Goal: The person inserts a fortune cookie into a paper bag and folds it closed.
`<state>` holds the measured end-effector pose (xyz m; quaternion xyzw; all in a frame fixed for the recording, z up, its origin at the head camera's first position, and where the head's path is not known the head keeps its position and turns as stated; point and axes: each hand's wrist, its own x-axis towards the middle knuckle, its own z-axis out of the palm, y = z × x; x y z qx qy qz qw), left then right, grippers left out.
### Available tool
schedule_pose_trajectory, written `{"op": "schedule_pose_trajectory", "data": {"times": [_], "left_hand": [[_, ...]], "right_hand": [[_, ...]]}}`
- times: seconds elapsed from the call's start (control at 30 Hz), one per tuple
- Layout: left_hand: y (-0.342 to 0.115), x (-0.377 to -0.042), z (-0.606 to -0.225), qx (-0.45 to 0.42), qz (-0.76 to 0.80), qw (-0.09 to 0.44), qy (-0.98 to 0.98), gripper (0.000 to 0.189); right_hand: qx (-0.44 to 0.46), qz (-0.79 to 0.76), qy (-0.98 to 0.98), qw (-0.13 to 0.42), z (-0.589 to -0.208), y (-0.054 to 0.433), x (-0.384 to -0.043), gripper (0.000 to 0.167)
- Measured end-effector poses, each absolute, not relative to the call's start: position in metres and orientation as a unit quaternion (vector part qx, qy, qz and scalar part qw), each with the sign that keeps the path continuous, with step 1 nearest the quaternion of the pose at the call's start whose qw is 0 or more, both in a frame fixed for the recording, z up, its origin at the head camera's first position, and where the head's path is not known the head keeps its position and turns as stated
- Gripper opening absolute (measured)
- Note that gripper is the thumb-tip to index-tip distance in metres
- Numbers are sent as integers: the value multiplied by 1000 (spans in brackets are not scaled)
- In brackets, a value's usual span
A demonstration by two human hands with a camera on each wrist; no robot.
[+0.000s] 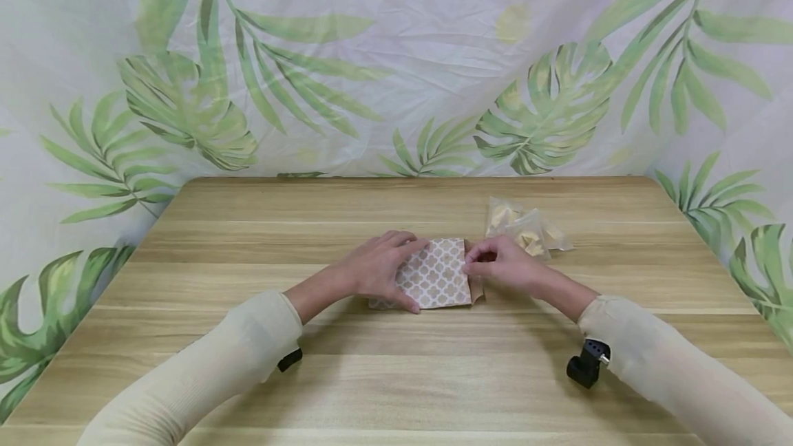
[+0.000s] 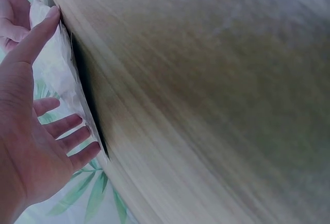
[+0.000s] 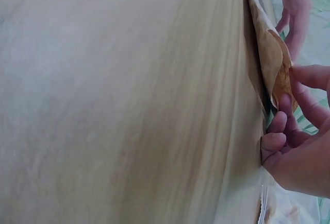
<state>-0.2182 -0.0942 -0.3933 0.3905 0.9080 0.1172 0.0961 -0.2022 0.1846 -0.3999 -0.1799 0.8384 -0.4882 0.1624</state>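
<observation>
A paper bag (image 1: 441, 272) with a beige and white lattice pattern lies flat on the table, its mouth toward the right. My left hand (image 1: 379, 267) rests on the bag's left part, thumb along the near edge and fingers spread over the far side. At the mouth, my right hand (image 1: 509, 266) pinches the upper paper edge between thumb and forefinger. The brown inside of the bag (image 3: 282, 77) shows in the right wrist view, with other right fingers curled at the opening. The left wrist view shows the left fingers fairly straight against the paper.
Clear plastic packets (image 1: 531, 234) with pale yellow pieces inside lie just behind the right hand. The wooden table (image 1: 396, 370) ends at a leaf-printed cloth (image 1: 427, 67) at the back. Both sleeved wrists carry black camera mounts (image 1: 585, 363).
</observation>
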Motion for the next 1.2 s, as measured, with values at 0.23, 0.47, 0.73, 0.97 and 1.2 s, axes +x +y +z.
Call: {"op": "schedule_pose_trajectory", "data": {"times": [0.23,0.47,0.73,0.97,1.2], "left_hand": [[-94,-218,-394,392,119,87,908,117],[-94,-219,-396,388,122,87,910,116],[-94,-218,-396,387,122,85,910,116],[-94,-218,-394,383,125,91,911,118],[-93,-219,-395,377,121,100,913,117]], "right_hand": [[-176,-515,820,177,-402,185,-202,9],[-153,-532,808,204,-400,186,-203,8],[-145,-540,797,228,-396,189,-202,11],[-183,-504,814,223,-398,190,-203,9],[-183,-520,801,234,-396,190,-200,11]]}}
